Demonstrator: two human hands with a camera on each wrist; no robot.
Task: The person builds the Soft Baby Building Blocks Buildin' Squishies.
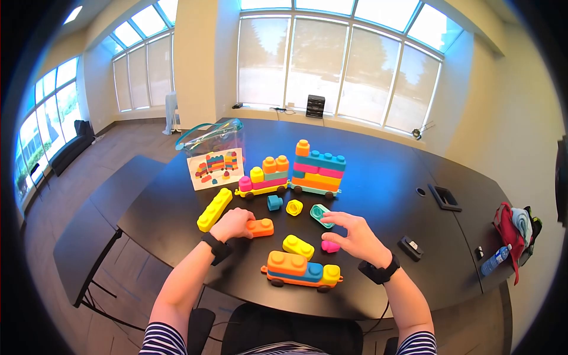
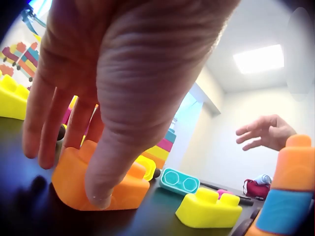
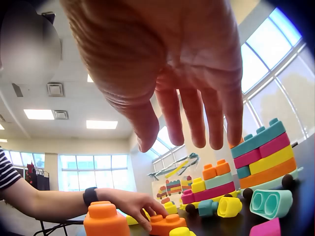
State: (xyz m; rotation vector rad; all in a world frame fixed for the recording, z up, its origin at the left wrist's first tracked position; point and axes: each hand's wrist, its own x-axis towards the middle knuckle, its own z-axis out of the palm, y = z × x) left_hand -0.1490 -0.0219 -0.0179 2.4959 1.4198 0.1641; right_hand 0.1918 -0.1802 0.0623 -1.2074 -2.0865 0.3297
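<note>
My left hand (image 1: 232,223) grips an orange two-stud block (image 1: 262,228) on the dark table, its thumb against the near side and its fingers at the far side. My right hand (image 1: 358,238) hangs in the air with spread, slightly bent fingers and holds nothing. Below and around it lie a teal block (image 3: 271,203) with its hollow underside showing and a small pink block (image 1: 330,247). Between the hands a yellow two-stud block (image 1: 298,247) rests studs up. Nearest the body stands a toy wagon (image 1: 303,273) carrying orange, blue and yellow blocks.
Two linked block wagons (image 1: 264,184) stand farther back, beside a clear bag (image 1: 216,139) with a picture card (image 1: 216,169). A long yellow block (image 1: 215,210), a small blue block (image 1: 274,203) and a yellow one (image 1: 294,207) lie nearby. A water bottle (image 1: 496,260) is at right.
</note>
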